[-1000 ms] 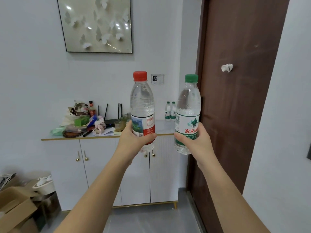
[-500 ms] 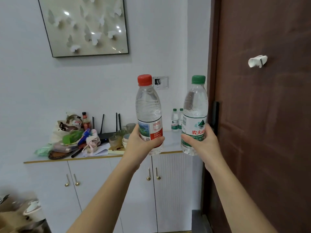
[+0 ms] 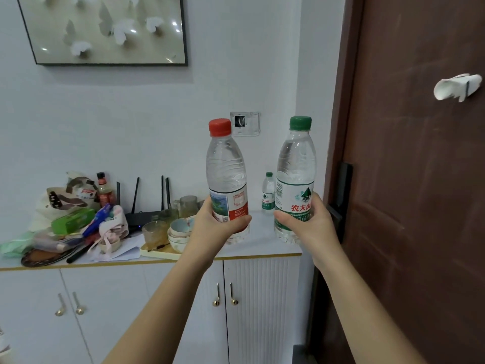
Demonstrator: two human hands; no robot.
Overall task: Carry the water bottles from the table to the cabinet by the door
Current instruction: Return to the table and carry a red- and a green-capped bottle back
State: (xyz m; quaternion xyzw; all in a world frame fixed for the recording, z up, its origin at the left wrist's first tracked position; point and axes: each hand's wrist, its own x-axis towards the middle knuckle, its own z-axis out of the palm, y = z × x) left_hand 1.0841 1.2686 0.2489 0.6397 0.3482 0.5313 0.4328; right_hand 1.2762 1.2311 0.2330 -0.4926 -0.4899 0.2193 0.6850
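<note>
Head view showed the left hand point(image 3: 215, 227) wrapped around an upright red-capped water bottle point(image 3: 227, 179) and the right hand point(image 3: 311, 227) around a green-capped water bottle point(image 3: 295, 179), both held above the white cabinet point(image 3: 262, 298) beside the brown door point(image 3: 420, 206).

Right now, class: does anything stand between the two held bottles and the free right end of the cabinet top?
Nothing visible blocks the way. The red-capped bottle and green-capped bottle are held upright near the cabinet top. A small bottle stands at the back by the wall; a tray of bowls lies left of the bare patch.
</note>
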